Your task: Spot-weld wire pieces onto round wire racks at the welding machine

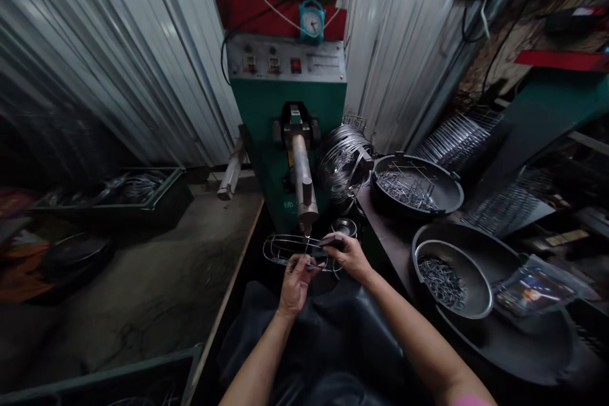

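Wire frame (280, 247) partly behind fingers (299, 266)

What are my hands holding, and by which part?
Your left hand pinches the wire frame at its near side; your right hand holds a dark block, exactly where is unclear.

From here I can't read any full word or number. Low on the front of the green metal machine (252, 108) runs pale lettering (289, 205), faint and partly lost in shadow; one character looks like a capital B. The grey control panel (328, 73) above carries small dark markings, too tiny to make out. The numerals on the round turquoise clock (312, 21) are blurred, and the print on the clear plastic bag (535, 288) is illegible.
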